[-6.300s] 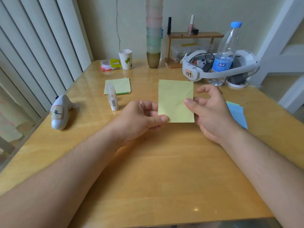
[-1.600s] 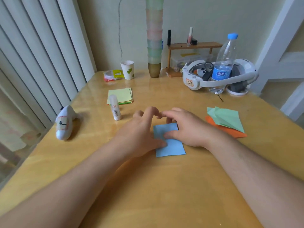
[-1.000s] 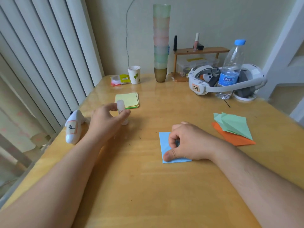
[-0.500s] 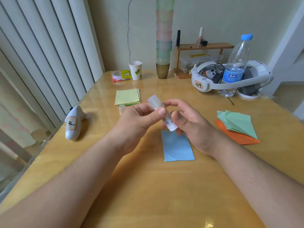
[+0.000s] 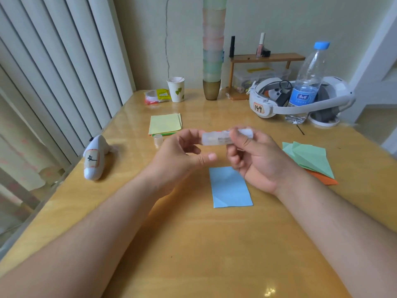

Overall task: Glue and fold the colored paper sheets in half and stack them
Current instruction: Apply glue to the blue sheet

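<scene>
Head view showed the right grip (image 5: 253, 155) clasping the blurred glue stick (image 5: 217, 139) above the blue sheet (image 5: 230, 189), which lay on the tabletop (image 5: 193, 244). The left grip (image 5: 180, 153) had curled fingers at the stick's end, its hold unclear. The headset (image 5: 341, 91) tag (image 5: 258, 108) read "149".

Soft daylight from the left, wide-angle edge distortion, slight motion blur

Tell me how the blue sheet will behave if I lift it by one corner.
The blue sheet looks thin, so it will probably droop from a pinched corner. Lying flat on the glossy table, it may slide before lifting.
</scene>
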